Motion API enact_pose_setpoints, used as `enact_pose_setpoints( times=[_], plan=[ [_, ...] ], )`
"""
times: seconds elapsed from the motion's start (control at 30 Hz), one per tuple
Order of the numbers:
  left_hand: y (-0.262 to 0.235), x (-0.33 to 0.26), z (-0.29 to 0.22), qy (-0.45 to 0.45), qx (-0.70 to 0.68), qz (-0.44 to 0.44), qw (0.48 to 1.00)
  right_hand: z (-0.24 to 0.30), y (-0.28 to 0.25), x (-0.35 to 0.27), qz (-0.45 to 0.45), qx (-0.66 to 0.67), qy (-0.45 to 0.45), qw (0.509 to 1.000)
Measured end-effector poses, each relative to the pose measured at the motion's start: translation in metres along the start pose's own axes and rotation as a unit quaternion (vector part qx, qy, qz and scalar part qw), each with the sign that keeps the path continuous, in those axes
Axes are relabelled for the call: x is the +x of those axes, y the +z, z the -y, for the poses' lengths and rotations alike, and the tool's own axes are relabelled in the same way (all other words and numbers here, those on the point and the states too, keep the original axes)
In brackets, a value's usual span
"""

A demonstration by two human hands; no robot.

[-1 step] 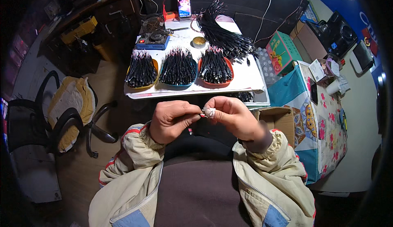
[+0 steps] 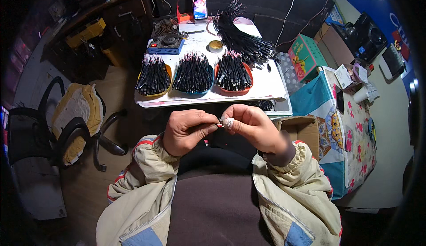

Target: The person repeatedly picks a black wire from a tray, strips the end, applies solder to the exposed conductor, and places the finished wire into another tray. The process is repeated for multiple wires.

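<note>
Before my chest, my left hand [image 2: 188, 131] is closed in a pinch on a cable end [image 2: 219, 125] showing short red and pale wires. The rest of that cable is hidden. Fingertip to fingertip with it, my right hand [image 2: 255, 128] is also closed, its thumb and forefinger meeting at the wire tips. Something white [image 2: 227, 122], like tape or tissue, sits at the right fingertips; whether it is wrapped round a finger or held is unclear. Beyond the hands stand a yellow basket [image 2: 169, 75], a blue basket [image 2: 195, 94] and a red basket [image 2: 251, 82], filled with short black cables.
On the white table [image 2: 270, 84] lie a big bundle of black cables [image 2: 242, 33], a round tin [image 2: 215, 46] and a small blue device [image 2: 166, 46]. A lit phone [image 2: 199, 6] stands behind. An office chair [image 2: 75, 121] is left; an open cardboard box [image 2: 301, 128] is right.
</note>
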State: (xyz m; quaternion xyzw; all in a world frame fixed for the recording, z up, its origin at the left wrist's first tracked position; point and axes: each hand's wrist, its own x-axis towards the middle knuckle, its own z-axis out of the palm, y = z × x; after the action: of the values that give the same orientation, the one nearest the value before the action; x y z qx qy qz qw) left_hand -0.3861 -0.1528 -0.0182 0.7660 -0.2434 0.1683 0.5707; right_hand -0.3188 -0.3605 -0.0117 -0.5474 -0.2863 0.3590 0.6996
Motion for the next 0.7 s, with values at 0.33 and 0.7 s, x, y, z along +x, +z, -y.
enact_pose_setpoints(
  times=[0.33,0.7],
  plan=[
    [0.004,0.003,0.01,0.192,0.168,0.047,0.966,-0.005,-0.015,-0.002,0.029,0.119,0.171,0.978],
    [0.0,0.003,0.02,0.323,0.339,0.153,0.87,-0.037,-0.037,0.005,0.051,0.201,0.323,0.923]
  ],
)
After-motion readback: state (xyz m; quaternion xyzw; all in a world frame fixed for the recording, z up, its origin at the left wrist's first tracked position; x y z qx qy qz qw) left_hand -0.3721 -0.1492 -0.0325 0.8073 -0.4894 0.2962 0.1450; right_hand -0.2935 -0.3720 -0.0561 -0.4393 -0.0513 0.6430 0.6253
